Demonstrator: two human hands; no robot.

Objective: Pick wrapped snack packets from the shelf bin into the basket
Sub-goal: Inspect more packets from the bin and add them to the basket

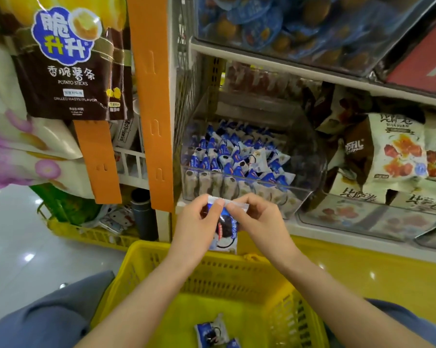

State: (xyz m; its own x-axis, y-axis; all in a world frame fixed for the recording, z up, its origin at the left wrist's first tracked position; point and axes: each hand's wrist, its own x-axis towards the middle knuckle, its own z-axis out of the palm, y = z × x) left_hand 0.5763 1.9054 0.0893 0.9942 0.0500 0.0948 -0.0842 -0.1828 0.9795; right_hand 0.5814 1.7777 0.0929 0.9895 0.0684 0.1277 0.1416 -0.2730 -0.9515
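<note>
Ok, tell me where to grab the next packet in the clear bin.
Pinch an upturned crimped end of a blue-and-white packet on top of the pile, coming from above: the front wall of the clear bin blocks a frontal approach.

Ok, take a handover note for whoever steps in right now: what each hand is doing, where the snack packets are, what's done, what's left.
Left hand: pinch grip on the top edge of one blue-and-white packet, held between bin and basket.
Right hand: pinches the same top edge.
Shelf bin: many loose packets inside.
Basket: at least two dropped packets on its floor.
Left: release the held one into the basket, then keep picking.
</note>
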